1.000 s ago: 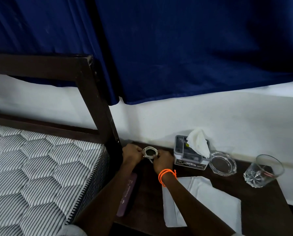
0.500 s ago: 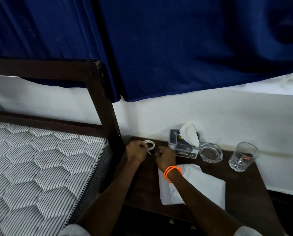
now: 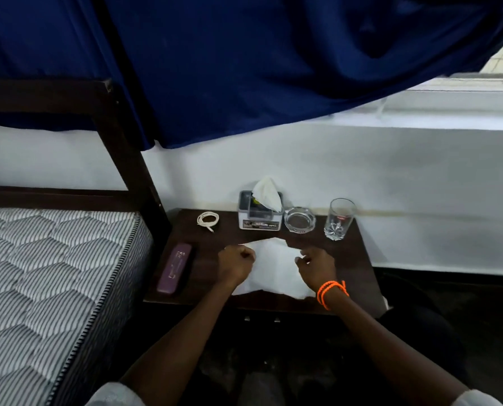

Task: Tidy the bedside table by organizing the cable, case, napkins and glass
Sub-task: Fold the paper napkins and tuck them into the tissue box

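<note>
A white napkin (image 3: pixel 276 266) lies spread on the dark bedside table (image 3: pixel 351 259). My left hand (image 3: pixel 235 263) is closed on the napkin's left edge. My right hand (image 3: pixel 316 266), with an orange band at the wrist, pinches its upper right edge. The coiled white cable (image 3: pixel 207 220) rests at the table's back left, apart from both hands. A purple case (image 3: pixel 174 268) lies along the table's left edge. The clear glass (image 3: pixel 339 219) stands upright at the back right.
A tissue box (image 3: pixel 260 213) with a tissue sticking up and a glass ashtray (image 3: pixel 300 219) stand along the back by the wall. The mattress (image 3: pixel 54 273) and dark bed frame (image 3: pixel 127 153) border the table's left. A blue curtain (image 3: pixel 244 60) hangs above.
Both hands let go of the coiled cable, which now lies at the back left, and came forward onto the napkin. The view has pulled back from the table.
</note>
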Available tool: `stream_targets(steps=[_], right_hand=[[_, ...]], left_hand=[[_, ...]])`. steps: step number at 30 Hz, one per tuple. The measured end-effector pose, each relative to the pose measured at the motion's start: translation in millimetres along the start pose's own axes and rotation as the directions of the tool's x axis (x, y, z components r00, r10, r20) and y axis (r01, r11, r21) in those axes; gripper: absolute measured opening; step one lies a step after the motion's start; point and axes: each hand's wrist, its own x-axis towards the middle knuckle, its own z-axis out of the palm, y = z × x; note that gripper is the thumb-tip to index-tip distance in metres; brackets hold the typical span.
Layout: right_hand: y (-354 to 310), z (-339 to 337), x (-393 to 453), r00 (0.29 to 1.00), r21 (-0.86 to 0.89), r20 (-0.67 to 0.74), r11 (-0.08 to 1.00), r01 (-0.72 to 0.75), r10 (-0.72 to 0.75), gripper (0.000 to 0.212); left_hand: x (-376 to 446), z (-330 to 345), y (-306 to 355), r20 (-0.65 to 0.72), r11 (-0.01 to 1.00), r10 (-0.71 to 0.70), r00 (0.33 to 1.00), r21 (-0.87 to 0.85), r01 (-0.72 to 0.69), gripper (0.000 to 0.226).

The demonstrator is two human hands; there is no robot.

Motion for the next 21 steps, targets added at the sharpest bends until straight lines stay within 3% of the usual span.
stream_targets(steps=[7, 15, 21], right_hand=[[28.9, -8.8, -9.4, 0.993, -0.098, 0.074, 0.992, -0.081, 0.088, 0.053], [39.4, -1.5, -5.0, 0.983, -0.056, 0.105, 0.988, -0.142, 0.148, 0.064], [42.1, 4.9, -5.2, 0.974, 0.130, 0.038, 0.965, -0.227, 0.223, 0.032]], left_hand=[[-8.7, 34.9, 4.0, 0.046, 0.996, -0.024, 0.999, 0.092, 0.020, 0.014], [-1.7, 58.1, 6.6, 0.065, 0.979, -0.098, 0.993, 0.186, 0.084, 0.066], [0.5, 63.2, 16.7, 0.073, 0.979, -0.203, 0.976, -0.016, 0.205, 0.065]])
